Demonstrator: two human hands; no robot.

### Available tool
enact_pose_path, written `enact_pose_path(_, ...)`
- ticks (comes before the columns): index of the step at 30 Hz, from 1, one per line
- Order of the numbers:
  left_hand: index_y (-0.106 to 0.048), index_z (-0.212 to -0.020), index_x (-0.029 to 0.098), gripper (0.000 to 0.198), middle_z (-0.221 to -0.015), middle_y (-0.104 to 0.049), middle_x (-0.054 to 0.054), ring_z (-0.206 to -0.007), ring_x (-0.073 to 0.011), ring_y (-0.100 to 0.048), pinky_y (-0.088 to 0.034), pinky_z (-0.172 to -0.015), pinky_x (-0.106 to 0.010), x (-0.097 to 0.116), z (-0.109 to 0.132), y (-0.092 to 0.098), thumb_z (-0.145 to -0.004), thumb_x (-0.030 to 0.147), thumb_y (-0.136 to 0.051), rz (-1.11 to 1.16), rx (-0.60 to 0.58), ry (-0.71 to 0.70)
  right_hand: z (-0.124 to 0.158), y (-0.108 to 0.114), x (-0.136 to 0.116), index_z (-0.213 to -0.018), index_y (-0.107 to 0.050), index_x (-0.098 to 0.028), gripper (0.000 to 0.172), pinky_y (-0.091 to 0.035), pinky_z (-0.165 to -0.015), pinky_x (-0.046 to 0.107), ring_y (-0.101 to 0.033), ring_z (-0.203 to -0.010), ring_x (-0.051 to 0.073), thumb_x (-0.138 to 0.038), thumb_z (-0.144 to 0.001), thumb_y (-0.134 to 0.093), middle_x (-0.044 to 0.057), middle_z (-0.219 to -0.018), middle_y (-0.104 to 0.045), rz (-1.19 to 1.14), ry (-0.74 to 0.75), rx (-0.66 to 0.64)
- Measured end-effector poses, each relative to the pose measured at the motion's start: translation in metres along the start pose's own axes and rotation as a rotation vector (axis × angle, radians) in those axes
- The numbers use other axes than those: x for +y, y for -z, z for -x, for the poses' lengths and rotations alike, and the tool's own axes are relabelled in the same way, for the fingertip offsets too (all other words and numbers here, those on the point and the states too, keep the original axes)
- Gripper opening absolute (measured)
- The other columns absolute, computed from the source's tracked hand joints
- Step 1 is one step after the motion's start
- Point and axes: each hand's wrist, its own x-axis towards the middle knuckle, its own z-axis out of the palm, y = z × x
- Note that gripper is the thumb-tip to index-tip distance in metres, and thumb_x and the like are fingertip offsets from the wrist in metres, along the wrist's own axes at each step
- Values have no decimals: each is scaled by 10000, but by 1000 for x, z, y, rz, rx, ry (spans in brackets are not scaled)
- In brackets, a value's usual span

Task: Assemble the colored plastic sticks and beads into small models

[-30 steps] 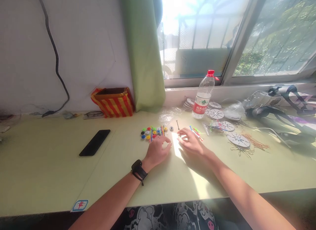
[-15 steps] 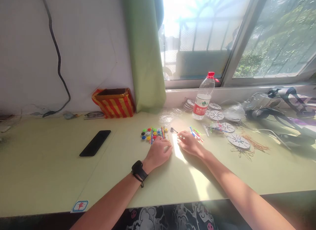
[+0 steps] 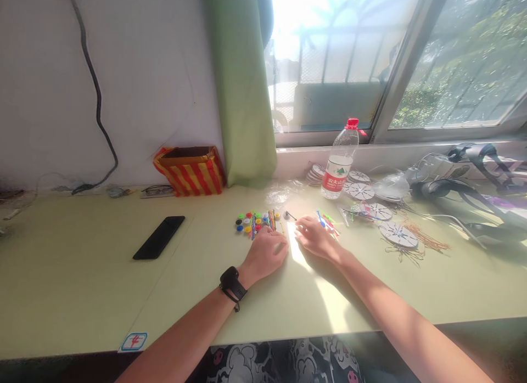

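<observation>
Pale green laminate forms the tabletop (image 3: 82,273) on which both hands are rested. The left hand (image 3: 265,254), with a black wristwatch (image 3: 231,283) worn on its wrist, is laid with fingers curled just beside a cluster of small round plastic caps in red, yellow, blue, green and white (image 3: 249,221). Whether anything is pinched under those fingers cannot be told. The right hand (image 3: 317,239) is set close by, its fingertips drawn together near a small dark round-headed pin (image 3: 289,214) and a few thin coloured plastic sticks (image 3: 327,221). Its hold is likewise too small to be made out. As things lie, the caps, pin and sticks are seen loose on the table. Several white slotted discs (image 3: 397,234) are spread to the right, with thin wires by the nearest one, and whether any disc is fitted with parts cannot be told. A clear plastic water bottle with a red cap (image 3: 340,162) is stood by the window sill, and a black phone (image 3: 158,237) is laid well to the left.
</observation>
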Motion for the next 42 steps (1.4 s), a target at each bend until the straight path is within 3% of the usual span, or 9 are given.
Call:
enact_pose_path(7,-775,-846,254,194,-917,-739,-56,-986,-280,-576,-489,-850,-418,-3,0,-2,-919,229,-597,-17,10,-3,-1,0,2,-1035,-682,-201,173,-514,-788,339,-655,-898,223,-186,-895,-581,99,-1067,-669,15,-8,29)
enact_pose_path(15,-765,-812,264,187,-821,-716,-53,-923,-268,-580,-493,-828,-413,-1,0,-1,-914,266,-608,0,31,-18,-3,0,1,-977,-684,-199,145,-498,-784,334,-653,-885,223,-187,-884,-574,101,-1040,-674,24,-21,25)
enact_pose_path(18,-767,-838,271,199,-832,-725,-45,-939,-272,-579,-487,-843,-418,-2,0,-1,-921,245,-588,-10,9,-24,-3,5,-3,-808,-655,-217,141,-462,-712,318,-628,-803,208,-225,-897,-547,74,-919,-676,54,-28,74)
enact_pose_path(23,-777,-893,261,191,-1016,-726,-58,-1030,-287,-548,-477,-893,-431,-3,0,0,-935,245,-591,-39,-3,-22,-3,16,-9,-538,-441,-229,427,-332,-585,314,-460,-550,160,-366,-936,-513,31,-578,-553,140,-75,143)
enact_pose_path(28,-724,-1100,262,207,-1299,-618,-72,-1121,-319,-476,-420,-1017,-529,0,3,1,-967,340,-586,-132,-77,-36,0,23,-14,-484,-297,-231,567,-228,-540,321,-248,-473,122,-486,-961,-470,-23,-444,-337,90,-138,90)
enact_pose_path(33,-549,-1422,288,454,-1320,-593,-82,-1154,-321,-446,-403,-1052,-545,-1,4,0,-975,355,-590,-114,-46,2,3,26,-21,-516,-221,-222,633,-169,-519,299,-194,-511,98,-589,-921,-540,-50,-514,-205,-55,-111,-41)
enact_pose_path(35,-598,-1365,286,396,-1301,-601,-77,-1157,-319,-448,-407,-1050,-536,-2,4,-1,-974,352,-595,-109,-47,-3,4,27,-25,-526,-199,-220,655,-137,-514,297,-176,-518,92,-607,-907,-565,-52,-538,-176,-115,-81,-94)
enact_pose_path(39,-713,-1052,242,157,-1264,-629,-64,-1159,-312,-463,-429,-1026,-507,-3,3,0,-961,325,-615,-80,-60,-16,5,29,-30,-528,-187,-222,678,-105,-514,296,-159,-521,87,-624,-907,-580,-54,-547,-156,-229,-71,-109)
enact_pose_path(42,-708,-1007,233,109,-1155,-677,-59,-1122,-297,-497,-452,-995,-474,-3,1,0,-928,288,-657,-17,-16,-3,5,32,-31,-517,-225,-219,680,-125,-514,287,-192,-510,84,-617,-881,-639,-61,-527,-183,-336,-109,-77)
